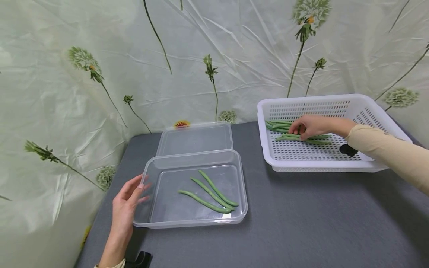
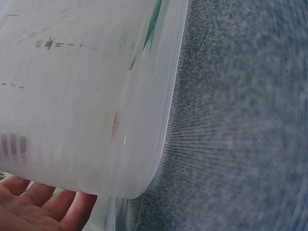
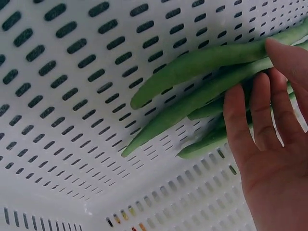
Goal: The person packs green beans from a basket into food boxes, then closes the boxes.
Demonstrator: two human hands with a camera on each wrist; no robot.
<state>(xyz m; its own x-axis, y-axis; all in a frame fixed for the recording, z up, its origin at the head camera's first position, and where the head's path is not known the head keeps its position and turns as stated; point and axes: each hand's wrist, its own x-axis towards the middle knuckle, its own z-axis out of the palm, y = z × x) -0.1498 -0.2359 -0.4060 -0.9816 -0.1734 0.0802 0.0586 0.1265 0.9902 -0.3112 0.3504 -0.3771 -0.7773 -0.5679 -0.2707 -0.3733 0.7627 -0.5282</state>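
We make out no readable writing anywhere. Our left hand (image 1: 129,203) lies flat with straight fingers against the near left wall of the clear container (image 1: 238,171), which holds three green beans (image 1: 209,194). Our right hand (image 1: 310,126) reaches into the white basket (image 1: 264,149), fingers spread over the bean pile (image 3: 192,91) beneath them. Bare grey table (image 1: 301,216) lies between the two hands.
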